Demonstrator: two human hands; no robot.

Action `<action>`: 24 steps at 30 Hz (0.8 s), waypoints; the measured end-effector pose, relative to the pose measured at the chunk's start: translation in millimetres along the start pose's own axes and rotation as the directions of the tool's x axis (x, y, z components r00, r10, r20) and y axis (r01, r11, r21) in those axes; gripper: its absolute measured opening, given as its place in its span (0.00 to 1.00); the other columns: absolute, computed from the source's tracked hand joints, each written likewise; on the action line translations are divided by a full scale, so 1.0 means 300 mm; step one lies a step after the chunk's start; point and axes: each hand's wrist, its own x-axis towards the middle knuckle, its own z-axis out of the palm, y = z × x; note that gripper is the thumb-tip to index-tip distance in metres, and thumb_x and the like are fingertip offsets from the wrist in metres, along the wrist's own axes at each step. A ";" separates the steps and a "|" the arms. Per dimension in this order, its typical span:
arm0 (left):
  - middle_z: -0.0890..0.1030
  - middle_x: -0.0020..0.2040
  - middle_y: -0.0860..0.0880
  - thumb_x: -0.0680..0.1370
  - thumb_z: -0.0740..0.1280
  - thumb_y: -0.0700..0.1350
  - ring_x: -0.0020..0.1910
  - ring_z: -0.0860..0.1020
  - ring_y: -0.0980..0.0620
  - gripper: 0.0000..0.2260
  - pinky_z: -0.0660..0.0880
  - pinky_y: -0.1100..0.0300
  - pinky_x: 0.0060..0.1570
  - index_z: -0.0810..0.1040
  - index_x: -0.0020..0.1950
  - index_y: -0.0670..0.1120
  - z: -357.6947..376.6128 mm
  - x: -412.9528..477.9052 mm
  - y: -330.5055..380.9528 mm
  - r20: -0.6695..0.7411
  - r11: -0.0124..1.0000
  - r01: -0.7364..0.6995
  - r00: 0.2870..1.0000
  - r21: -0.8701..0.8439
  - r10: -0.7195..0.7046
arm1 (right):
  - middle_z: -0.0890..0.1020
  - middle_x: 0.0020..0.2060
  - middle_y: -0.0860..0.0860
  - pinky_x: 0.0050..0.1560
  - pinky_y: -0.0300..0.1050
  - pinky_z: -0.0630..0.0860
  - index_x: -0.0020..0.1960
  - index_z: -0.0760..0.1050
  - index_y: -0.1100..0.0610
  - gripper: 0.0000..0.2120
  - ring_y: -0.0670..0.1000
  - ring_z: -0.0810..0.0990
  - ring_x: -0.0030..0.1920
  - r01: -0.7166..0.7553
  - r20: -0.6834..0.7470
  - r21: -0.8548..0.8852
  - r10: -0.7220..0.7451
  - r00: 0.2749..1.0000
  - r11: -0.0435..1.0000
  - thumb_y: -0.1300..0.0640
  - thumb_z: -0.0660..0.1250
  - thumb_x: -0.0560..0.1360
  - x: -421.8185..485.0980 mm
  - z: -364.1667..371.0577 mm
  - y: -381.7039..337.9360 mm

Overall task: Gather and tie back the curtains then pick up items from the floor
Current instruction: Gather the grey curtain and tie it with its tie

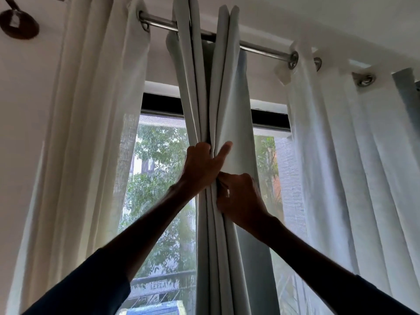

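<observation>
Gathered into tight grey folds at frame centre: curtain (229,98), bare window (159,160) either side up to white drapes (91,133). Clutched by left grip (201,165), fingers curled round; pinched just below by right grip (239,196).

Both our arms raised up and forward, forearms converging | our left hand (201,165) uppermost, fingers curled into gathered pale grey curtain fabric (227,98), one digit straight | our right hand (238,196) just below it, fingers curled, pinching the same folds
</observation>
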 end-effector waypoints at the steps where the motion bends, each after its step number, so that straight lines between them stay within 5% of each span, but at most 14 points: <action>1: 0.75 0.39 0.44 0.78 0.69 0.58 0.44 0.74 0.44 0.21 0.64 0.57 0.42 0.71 0.36 0.42 0.003 0.002 -0.004 0.000 0.999 0.009 1.000 0.037 -0.009 | 0.83 0.30 0.50 0.31 0.39 0.77 0.44 0.81 0.58 0.07 0.48 0.79 0.26 0.008 0.011 0.031 -0.009 1.000 0.999 0.64 0.64 0.74 -0.009 -0.005 -0.002; 4: 0.75 0.59 0.37 0.77 0.70 0.46 0.62 0.70 0.40 0.17 0.62 0.57 0.50 0.73 0.58 0.34 0.009 0.005 -0.033 0.023 0.993 0.047 0.998 0.112 -0.050 | 0.88 0.40 0.47 0.41 0.35 0.81 0.47 0.87 0.56 0.07 0.38 0.85 0.37 -0.061 -0.006 0.206 0.064 0.998 0.977 0.57 0.70 0.78 -0.017 -0.051 0.025; 7: 0.72 0.64 0.37 0.79 0.67 0.43 0.65 0.67 0.41 0.20 0.62 0.57 0.54 0.69 0.66 0.33 0.007 -0.002 -0.049 0.043 0.990 0.037 0.998 0.133 -0.043 | 0.86 0.34 0.43 0.41 0.43 0.83 0.42 0.86 0.52 0.06 0.39 0.84 0.33 -0.195 -0.163 0.203 0.230 0.959 0.960 0.53 0.73 0.76 -0.010 -0.089 0.104; 9: 0.72 0.64 0.38 0.79 0.66 0.43 0.65 0.67 0.42 0.20 0.65 0.56 0.56 0.68 0.67 0.34 0.007 -0.012 -0.041 0.043 0.992 0.036 0.998 0.122 -0.041 | 0.86 0.40 0.42 0.50 0.45 0.81 0.49 0.83 0.52 0.10 0.41 0.84 0.41 -0.350 -0.262 0.117 0.369 0.892 0.929 0.47 0.76 0.72 -0.005 -0.086 0.191; 11: 0.73 0.62 0.38 0.79 0.67 0.44 0.64 0.68 0.42 0.19 0.65 0.57 0.52 0.70 0.65 0.35 0.006 -0.016 -0.041 0.038 0.993 0.037 0.998 0.116 -0.042 | 0.82 0.46 0.44 0.54 0.44 0.77 0.54 0.79 0.53 0.24 0.45 0.81 0.46 -0.563 -0.140 0.142 0.579 0.803 0.814 0.38 0.78 0.67 0.000 -0.075 0.276; 13: 0.74 0.60 0.39 0.79 0.67 0.45 0.61 0.69 0.42 0.17 0.60 0.61 0.47 0.72 0.62 0.35 0.001 -0.020 -0.044 0.028 0.993 0.013 0.999 0.119 -0.016 | 0.76 0.35 0.45 0.45 0.45 0.73 0.39 0.73 0.52 0.27 0.49 0.75 0.38 -0.666 0.090 0.258 0.669 0.738 0.700 0.32 0.79 0.60 0.003 -0.068 0.311; 15: 0.73 0.59 0.39 0.79 0.67 0.45 0.58 0.68 0.44 0.17 0.57 0.62 0.45 0.72 0.61 0.35 -0.003 -0.023 -0.053 0.018 0.995 0.015 1.000 0.096 -0.017 | 0.78 0.31 0.48 0.37 0.41 0.72 0.34 0.74 0.56 0.26 0.50 0.76 0.33 -0.696 0.221 0.380 0.671 0.708 0.609 0.38 0.83 0.59 -0.002 -0.052 0.322; 18: 0.74 0.58 0.38 0.80 0.67 0.44 0.59 0.68 0.42 0.16 0.58 0.62 0.43 0.72 0.61 0.34 -0.009 -0.033 -0.066 -0.006 0.996 0.015 1.000 0.087 -0.015 | 0.87 0.39 0.52 0.32 0.38 0.77 0.44 0.85 0.59 0.16 0.49 0.84 0.36 -0.672 0.188 0.519 0.696 0.693 0.528 0.51 0.84 0.63 -0.017 -0.018 0.292; 21: 0.74 0.58 0.37 0.80 0.65 0.43 0.59 0.69 0.41 0.15 0.57 0.64 0.44 0.72 0.61 0.33 -0.002 -0.055 -0.082 0.008 0.988 -0.024 1.000 0.153 0.023 | 0.88 0.40 0.51 0.42 0.44 0.82 0.48 0.86 0.57 0.16 0.49 0.85 0.38 -0.652 -0.059 0.418 0.736 0.675 0.632 0.51 0.82 0.65 -0.023 0.004 0.262; 24: 0.76 0.51 0.36 0.79 0.64 0.41 0.51 0.74 0.38 0.08 0.62 0.57 0.43 0.73 0.54 0.38 0.020 -0.093 -0.102 0.014 0.969 -0.076 0.997 0.234 0.075 | 0.87 0.42 0.51 0.46 0.47 0.81 0.52 0.85 0.56 0.11 0.49 0.82 0.37 -0.482 -0.333 0.170 0.511 0.793 0.859 0.56 0.74 0.70 -0.033 0.015 0.213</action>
